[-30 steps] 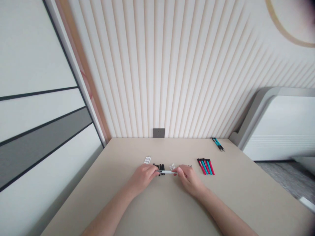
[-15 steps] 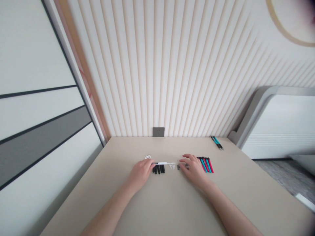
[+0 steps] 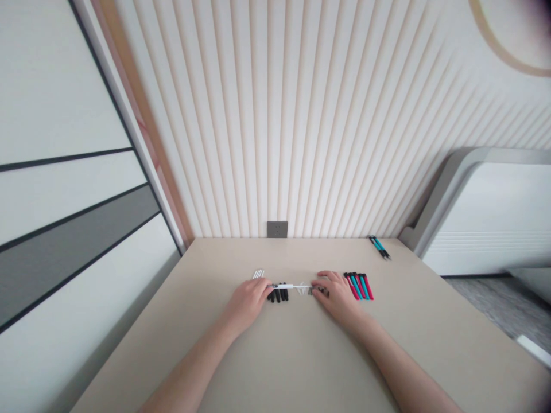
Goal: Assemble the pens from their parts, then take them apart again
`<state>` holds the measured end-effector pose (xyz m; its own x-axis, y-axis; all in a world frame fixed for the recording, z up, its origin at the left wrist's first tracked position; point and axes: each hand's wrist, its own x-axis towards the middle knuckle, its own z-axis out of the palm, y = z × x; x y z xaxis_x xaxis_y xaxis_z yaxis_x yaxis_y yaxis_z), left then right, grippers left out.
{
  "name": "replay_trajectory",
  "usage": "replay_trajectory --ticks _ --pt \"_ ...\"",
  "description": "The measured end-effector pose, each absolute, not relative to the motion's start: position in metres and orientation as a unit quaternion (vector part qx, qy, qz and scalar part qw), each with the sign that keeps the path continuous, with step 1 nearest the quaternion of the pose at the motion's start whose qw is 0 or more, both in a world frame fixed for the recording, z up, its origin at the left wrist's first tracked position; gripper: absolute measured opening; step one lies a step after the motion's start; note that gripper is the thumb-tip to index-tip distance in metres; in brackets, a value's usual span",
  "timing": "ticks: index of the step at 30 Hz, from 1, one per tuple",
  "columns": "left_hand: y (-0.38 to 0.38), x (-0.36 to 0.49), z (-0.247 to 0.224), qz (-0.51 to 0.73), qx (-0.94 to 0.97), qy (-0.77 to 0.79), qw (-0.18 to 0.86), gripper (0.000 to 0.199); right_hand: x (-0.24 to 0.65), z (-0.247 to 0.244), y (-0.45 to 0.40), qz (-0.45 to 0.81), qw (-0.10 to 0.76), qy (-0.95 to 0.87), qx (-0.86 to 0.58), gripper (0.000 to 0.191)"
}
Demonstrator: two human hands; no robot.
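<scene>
Lowered since the earlier frame: right hand [image 3: 338, 295], now over small dark parts [image 3: 322, 292] on a beige tabletop [image 3: 301, 344]; whether they are gripped cannot be told. Slim white pen [image 3: 286, 285] is pinched by left hand [image 3: 249, 304], above short black pieces [image 3: 278, 295]; hands remain apart.

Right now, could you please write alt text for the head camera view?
The left hand holds a white pen over black pen parts on a beige table, while the right hand touches small dark parts; red and teal pens lie further right.
</scene>
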<state>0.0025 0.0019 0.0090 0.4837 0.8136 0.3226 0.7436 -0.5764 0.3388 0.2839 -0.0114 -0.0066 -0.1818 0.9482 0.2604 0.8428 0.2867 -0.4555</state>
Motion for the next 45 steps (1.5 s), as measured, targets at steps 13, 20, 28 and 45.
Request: replay_trajectory --ticks 13,20,28,45 --pt "0.002 0.002 0.010 0.258 0.857 0.440 0.071 0.024 0.279 -0.002 -0.009 0.235 0.430 -0.658 -0.572 0.021" --pt "0.004 0.001 0.008 0.279 0.857 0.431 0.048 0.027 0.275 0.000 -0.007 0.374 0.500 -0.583 -0.520 0.038" --pt "0.004 0.001 0.008 0.278 0.859 0.428 0.038 0.028 0.271 -0.002 -0.007 0.454 0.517 -0.545 -0.479 0.041" --pt "0.000 0.002 0.014 0.316 0.838 0.440 0.067 0.032 0.264 0.005 -0.015 0.519 0.537 -0.504 -0.434 0.040"
